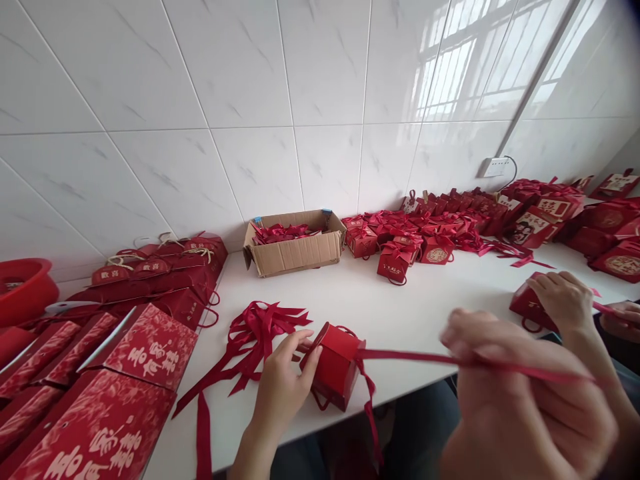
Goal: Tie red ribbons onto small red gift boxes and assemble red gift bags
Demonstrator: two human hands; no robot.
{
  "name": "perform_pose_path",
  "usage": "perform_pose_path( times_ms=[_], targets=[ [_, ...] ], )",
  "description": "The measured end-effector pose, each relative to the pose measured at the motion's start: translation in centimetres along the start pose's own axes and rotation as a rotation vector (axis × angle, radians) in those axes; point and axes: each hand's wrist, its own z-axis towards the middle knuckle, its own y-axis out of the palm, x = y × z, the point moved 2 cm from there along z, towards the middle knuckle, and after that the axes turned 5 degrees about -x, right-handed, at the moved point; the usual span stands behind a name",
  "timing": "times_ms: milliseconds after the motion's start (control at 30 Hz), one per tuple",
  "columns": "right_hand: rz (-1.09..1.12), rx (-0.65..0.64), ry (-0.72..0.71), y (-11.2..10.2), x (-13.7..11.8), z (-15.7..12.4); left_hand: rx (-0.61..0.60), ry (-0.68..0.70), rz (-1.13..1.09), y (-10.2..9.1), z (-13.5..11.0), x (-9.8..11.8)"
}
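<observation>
My left hand [285, 383] grips a small red gift box [336, 365] near the front edge of the white table [380, 300], fingers curled against its left side. A red ribbon [415, 358] runs taut from the box's top to the right. My right hand [520, 400], large and close to the camera, pinches that ribbon with closed fingers. A loose heap of red ribbons [255, 330] lies just left of the box.
A cardboard box [295, 250] of ribbons stands at the wall. Finished red boxes [440, 230] crowd the back right, red bags [160, 273] and large red cartons [100, 413] the left. Another person's hands [565, 300] hold a red box at right. A red basin [25, 287] sits far left.
</observation>
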Motion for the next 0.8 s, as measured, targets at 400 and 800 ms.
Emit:
perform_pose_path(
  times_ms=[400, 800],
  targets=[
    [-0.471, -0.957, 0.609, 6.1, 10.9, -2.7, 0.046, -0.219, -0.313, -0.4, -0.3, -0.6],
    [-0.518, -1.011, 0.657, 6.8, 11.4, -3.3, 0.0, -0.184, -0.393, -0.2, -0.4, -0.1]
  ],
)
